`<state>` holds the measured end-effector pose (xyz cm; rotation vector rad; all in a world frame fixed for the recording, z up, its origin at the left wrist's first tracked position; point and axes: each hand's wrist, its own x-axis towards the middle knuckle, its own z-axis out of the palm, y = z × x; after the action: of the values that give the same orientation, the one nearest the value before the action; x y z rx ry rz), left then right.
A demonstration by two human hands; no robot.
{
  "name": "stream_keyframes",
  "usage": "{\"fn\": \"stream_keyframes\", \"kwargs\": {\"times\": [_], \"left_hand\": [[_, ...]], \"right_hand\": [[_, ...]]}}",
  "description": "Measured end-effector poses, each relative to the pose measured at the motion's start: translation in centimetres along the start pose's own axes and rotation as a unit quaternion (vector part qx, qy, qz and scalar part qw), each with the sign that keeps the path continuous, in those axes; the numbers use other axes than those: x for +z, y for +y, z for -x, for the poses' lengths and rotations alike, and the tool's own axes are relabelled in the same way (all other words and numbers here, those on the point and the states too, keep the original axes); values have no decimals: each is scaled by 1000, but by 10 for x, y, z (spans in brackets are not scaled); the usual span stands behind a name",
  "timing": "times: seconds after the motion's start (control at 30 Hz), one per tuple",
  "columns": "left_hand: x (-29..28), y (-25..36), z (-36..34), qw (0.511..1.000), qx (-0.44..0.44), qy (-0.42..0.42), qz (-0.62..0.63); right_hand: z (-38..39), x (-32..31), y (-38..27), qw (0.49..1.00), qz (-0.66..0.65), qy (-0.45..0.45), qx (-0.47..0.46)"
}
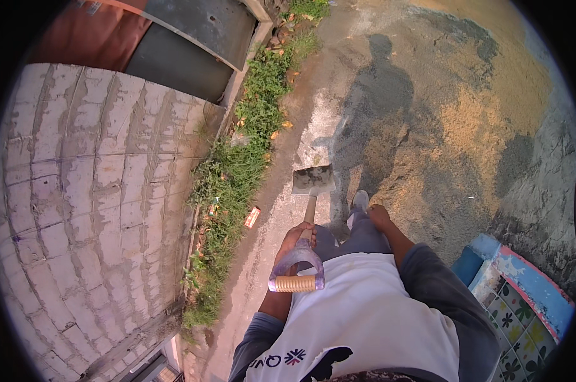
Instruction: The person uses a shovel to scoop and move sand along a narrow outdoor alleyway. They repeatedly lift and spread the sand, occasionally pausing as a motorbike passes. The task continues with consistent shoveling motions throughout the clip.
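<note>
My left hand (293, 237) is wrapped around the wooden shaft of a shovel (310, 210), just above its D-shaped handle. That handle is worn purple with a ribbed tan grip and points back toward my body. Ahead of my feet is the shovel's flat metal blade (313, 183), with a dark band along its far edge. My right hand (379, 217) hangs beside my right thigh, apart from the shovel. Its fingers are mostly hidden from this angle, and I see nothing held in it.
Sand and grey gravel (473, 121) spread over the ground at the right. A strip of weeds (234, 172) runs along a grey block wall (103, 191) at the left. A red and white packet (252, 217) lies by the weeds. A blue-edged tiled structure (524, 280) stands at the lower right.
</note>
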<state>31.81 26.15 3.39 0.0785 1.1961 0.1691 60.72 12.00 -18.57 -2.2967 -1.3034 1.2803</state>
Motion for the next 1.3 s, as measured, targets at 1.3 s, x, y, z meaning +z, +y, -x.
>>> {"fn": "stream_keyframes", "kwargs": {"times": [1.3], "left_hand": [[-71,425,-118,867,115,414,253]], "right_hand": [[-556,103,-376,721,-582,53,374]]}}
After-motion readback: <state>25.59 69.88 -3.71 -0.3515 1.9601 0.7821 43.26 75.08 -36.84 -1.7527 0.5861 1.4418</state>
